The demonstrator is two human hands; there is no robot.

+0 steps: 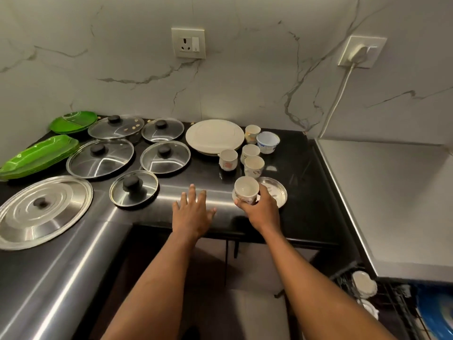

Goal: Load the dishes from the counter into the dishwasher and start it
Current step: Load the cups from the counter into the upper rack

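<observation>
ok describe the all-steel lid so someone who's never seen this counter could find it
On the dark counter, left of the stack of white plates, lies a group of lids. The steel lid is nearest the front left edge, and it alone is solid ringed metal, while the others are glass lids.

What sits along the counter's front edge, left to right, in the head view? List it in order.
Front row: large steel lid → small glass lid with a black knob → left hand, fingers spread → white cup, gripped by the right hand → grey steel surface.
</observation>
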